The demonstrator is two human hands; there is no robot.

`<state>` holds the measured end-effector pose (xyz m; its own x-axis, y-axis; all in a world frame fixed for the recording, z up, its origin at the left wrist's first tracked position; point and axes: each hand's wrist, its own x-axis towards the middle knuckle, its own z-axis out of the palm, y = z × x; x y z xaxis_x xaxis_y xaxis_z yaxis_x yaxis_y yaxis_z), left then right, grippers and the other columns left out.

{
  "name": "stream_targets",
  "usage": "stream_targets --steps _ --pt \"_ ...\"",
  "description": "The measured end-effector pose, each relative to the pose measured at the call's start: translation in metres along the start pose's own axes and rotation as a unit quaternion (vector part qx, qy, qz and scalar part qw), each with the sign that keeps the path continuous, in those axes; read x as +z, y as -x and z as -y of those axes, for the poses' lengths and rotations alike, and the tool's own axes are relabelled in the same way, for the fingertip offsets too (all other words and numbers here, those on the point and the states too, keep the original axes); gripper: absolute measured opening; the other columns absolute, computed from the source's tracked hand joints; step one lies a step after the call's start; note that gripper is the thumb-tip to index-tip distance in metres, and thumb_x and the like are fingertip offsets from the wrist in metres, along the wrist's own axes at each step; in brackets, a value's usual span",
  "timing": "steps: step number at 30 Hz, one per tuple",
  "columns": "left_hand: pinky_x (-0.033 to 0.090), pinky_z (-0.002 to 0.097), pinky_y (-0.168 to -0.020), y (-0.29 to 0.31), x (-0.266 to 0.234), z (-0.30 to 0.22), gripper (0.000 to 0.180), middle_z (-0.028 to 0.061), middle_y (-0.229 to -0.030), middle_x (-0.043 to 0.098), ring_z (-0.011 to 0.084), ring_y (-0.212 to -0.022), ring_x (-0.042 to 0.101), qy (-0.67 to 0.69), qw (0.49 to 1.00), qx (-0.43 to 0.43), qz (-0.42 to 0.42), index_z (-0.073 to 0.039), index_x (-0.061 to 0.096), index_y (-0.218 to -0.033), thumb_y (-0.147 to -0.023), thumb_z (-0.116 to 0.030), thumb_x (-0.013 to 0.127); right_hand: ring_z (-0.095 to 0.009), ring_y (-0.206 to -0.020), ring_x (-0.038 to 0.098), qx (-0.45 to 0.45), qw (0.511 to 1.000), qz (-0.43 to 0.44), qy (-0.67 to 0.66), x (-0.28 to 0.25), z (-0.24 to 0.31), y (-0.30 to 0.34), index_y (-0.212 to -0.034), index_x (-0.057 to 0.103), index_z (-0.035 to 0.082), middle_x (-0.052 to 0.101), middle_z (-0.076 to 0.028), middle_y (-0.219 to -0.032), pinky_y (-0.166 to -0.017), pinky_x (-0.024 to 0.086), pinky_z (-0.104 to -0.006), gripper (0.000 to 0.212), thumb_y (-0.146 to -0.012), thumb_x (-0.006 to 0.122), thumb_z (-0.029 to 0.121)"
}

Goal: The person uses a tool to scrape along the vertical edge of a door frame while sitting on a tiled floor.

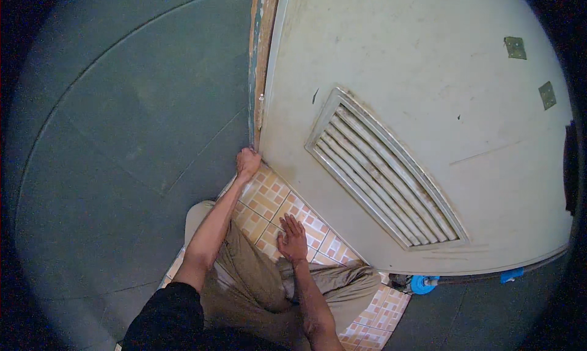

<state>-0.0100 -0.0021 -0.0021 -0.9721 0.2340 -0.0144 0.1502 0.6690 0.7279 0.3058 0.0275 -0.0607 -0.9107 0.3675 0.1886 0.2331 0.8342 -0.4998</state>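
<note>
My left hand (247, 163) is closed at the foot of a worn wooden door frame (265, 51), where the frame meets the floor. Its fingers curl in, and whatever they may hold is hidden. Fingers stretched out, my right hand (292, 238) is over the patterned tile floor (260, 192) near my lap, with nothing visible in it. Before me stands an off-white door (379, 58) with scuffs and stains. A slatted vent (385, 174) with a metal rim is set in its lower part; dirt marks its slats.
Dark grey wall panels (134, 137) rise close on the left. My bent legs in brown trousers (257, 290) rest on the tiles. A round blue object (423, 284) lies by the door's lower right corner. Two small greenish patches (515, 48) mark the door's far right.
</note>
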Motion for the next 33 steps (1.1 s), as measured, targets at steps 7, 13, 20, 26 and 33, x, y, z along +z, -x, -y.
stream_targets --steps 7,13,20,26,33 --pt "0.052 0.0541 -0.082 -0.005 0.0 -0.002 0.033 0.0301 -0.096 0.069 0.046 -0.094 0.068 0.001 0.998 -0.051 0.031 0.006 0.069 -0.095 -0.087 -0.022 0.055 -0.03 -0.146 0.033 0.003 1.0 0.006 -0.013 -0.002 0.003 0.0 -0.144 0.048 0.01 0.039 -0.011 -0.156 -0.12 0.025 -0.0502 0.055 -0.091 0.057 0.025" --pt "0.051 0.0541 -0.079 0.002 -0.012 -0.008 0.033 0.0318 -0.093 0.068 0.0485 -0.091 0.066 -0.007 1.0 0.028 -0.01 0.007 0.068 -0.089 -0.094 -0.021 0.051 -0.029 -0.146 0.034 0.007 1.0 0.012 -0.023 -0.001 0.001 0.001 -0.144 0.048 0.01 0.038 -0.009 -0.157 -0.121 0.024 -0.0481 0.058 -0.088 0.058 0.023" --pt "0.05 0.0554 -0.078 0.01 -0.023 -0.029 0.034 0.0358 -0.089 0.065 0.0504 -0.088 0.065 0.027 0.997 0.057 -0.045 0.011 0.066 -0.087 -0.095 -0.016 0.047 -0.028 -0.145 0.035 0.013 0.999 0.01 -0.03 -0.005 0.001 0.001 -0.143 0.05 0.01 0.04 -0.009 -0.156 -0.122 0.023 -0.0473 0.056 -0.09 0.056 0.025" --pt "0.051 0.0549 -0.079 0.009 -0.024 -0.022 0.035 0.0332 -0.094 0.067 0.05 -0.091 0.065 0.002 0.997 0.072 -0.026 0.009 0.067 -0.091 -0.094 -0.02 0.048 -0.028 -0.143 0.039 0.005 1.0 -0.021 -0.013 -0.003 0.001 0.0 -0.14 0.055 0.01 0.046 -0.008 -0.152 -0.12 0.028 -0.0452 0.054 -0.087 0.058 0.02" --pt "0.051 0.0537 -0.087 -0.005 -0.006 -0.001 0.033 0.034 -0.1 0.067 0.0472 -0.1 0.066 -0.015 0.998 -0.047 0.031 0.009 0.069 -0.1 -0.089 -0.017 0.051 -0.03 -0.144 0.038 0.007 1.0 0.009 -0.014 -0.005 0.007 -0.003 -0.143 0.05 0.01 0.043 -0.011 -0.154 -0.12 0.026 -0.0489 0.056 -0.09 0.055 0.025"
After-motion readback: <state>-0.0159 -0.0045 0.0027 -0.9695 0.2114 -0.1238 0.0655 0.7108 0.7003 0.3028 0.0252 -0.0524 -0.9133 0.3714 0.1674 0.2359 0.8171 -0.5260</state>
